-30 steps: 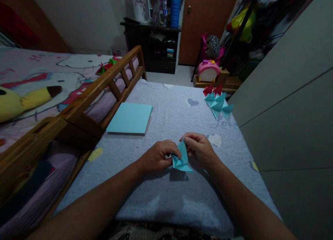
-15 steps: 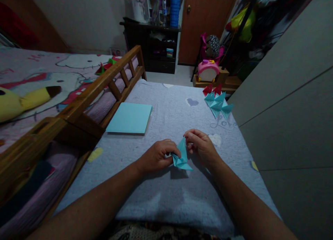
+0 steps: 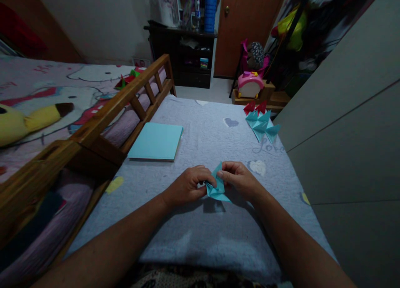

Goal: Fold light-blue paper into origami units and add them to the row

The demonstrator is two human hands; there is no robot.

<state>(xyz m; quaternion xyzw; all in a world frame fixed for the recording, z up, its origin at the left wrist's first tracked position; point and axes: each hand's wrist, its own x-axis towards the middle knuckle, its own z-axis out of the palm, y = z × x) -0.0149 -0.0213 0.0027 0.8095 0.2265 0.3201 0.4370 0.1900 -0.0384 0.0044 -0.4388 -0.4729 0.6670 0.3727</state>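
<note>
A light-blue folded paper figure (image 3: 218,192) is held just above the bed sheet, its points sticking up and toward me. My left hand (image 3: 194,183) pinches its left side between thumb and fingers. On the upright point at the right, my right hand (image 3: 239,176) has its thumb and fingers closed. The fingertips behind the paper are hidden. Several finished-looking blue paper figures (image 3: 261,123) stand at the far right of the sheet, with red ones (image 3: 254,108) just behind them.
A stack of square blue paper (image 3: 156,141) lies at the left of the patterned sheet (image 3: 206,134). Along the left runs a wooden bed rail (image 3: 125,100). A pale cabinet wall (image 3: 343,125) bounds the right. Beyond the bed stand a dark cabinet (image 3: 184,59) and a pink toy case (image 3: 250,85).
My right hand has shifted from the tip of the upright point down onto its side, with the thumb now over the paper. My left hand keeps its pinch almost unmoved.
</note>
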